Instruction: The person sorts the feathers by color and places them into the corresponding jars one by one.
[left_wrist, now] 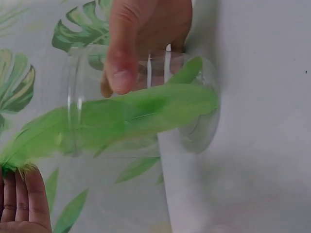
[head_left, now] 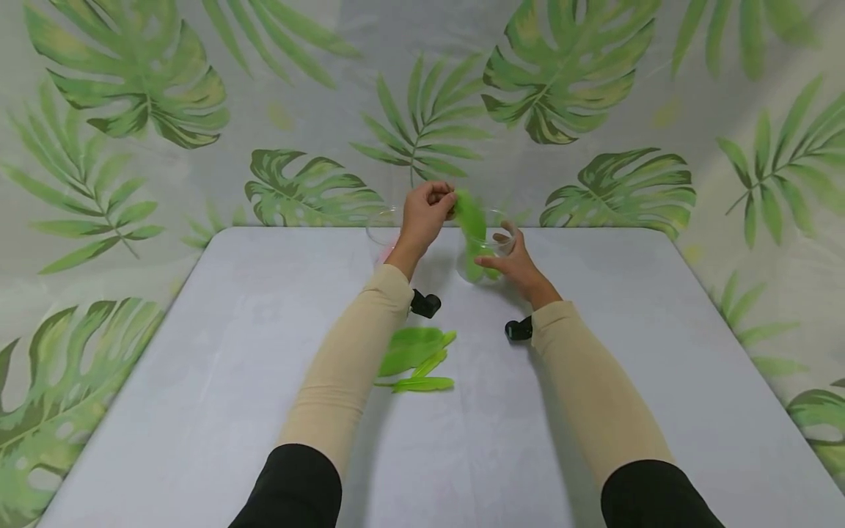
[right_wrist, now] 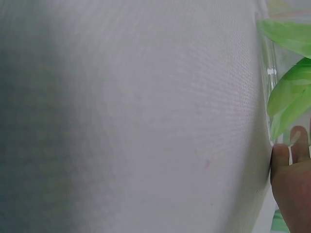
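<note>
Green feather, head view: left hand pinches its top, right hand clamped round the clear jar just beside those fingertips | left wrist: feather runs from fingertips into jar; light, soft, easily creased, I'd judge, best held by that end | right wrist: green blades beside the fingers

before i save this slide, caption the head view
Left hand holds a green feather reaching into a clear jar held by the right hand.

White table; green feathers; clear jars
</note>
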The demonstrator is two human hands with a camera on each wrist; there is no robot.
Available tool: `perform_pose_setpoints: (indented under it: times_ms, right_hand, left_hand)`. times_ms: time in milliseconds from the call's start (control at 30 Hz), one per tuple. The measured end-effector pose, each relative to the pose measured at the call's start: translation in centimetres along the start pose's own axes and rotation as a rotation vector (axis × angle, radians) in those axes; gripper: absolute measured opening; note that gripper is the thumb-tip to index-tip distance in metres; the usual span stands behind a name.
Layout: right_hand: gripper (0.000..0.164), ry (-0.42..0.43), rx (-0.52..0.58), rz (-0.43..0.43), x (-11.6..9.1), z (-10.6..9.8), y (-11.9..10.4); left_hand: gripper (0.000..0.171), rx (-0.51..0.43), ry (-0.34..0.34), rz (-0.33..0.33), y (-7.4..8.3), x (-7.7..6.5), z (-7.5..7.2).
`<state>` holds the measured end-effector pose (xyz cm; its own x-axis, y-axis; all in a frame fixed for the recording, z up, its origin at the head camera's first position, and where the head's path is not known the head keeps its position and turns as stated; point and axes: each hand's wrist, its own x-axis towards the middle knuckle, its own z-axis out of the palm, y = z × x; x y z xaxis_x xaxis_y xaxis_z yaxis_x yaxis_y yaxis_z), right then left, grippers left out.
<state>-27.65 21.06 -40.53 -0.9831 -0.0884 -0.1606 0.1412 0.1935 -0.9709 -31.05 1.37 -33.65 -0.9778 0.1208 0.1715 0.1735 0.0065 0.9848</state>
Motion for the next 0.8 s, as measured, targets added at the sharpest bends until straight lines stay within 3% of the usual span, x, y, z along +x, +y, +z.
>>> perform_pose_setpoints:
  times_ms: [167, 367, 567, 800]
  right_hand:
    - [0.103, 0.001, -0.008, -0.004, 0.1, -0.1, 0.0]
    - [0.104, 0.007, -0.013, -0.017, 0.7, -0.3, 1.0]
    - [0.104, 0.028, -0.025, -0.026, 1.6, -0.3, 2.3]
    - [0.106, -0.001, 0.005, -0.009, 0.6, -0.2, 0.7]
  left_hand:
    - [0.022, 0.07, 0.033, 0.019, -0.8, 0.1, 0.2]
    - [0.017, 0.084, 0.062, 0.002, -1.1, 0.4, 0.9]
    - [0.019, 0.085, 0.006, -0.04, -1.2, 0.3, 1.8]
    - [0.018, 0.12, -0.013, -0.038, -1.3, 0.1, 2.0]
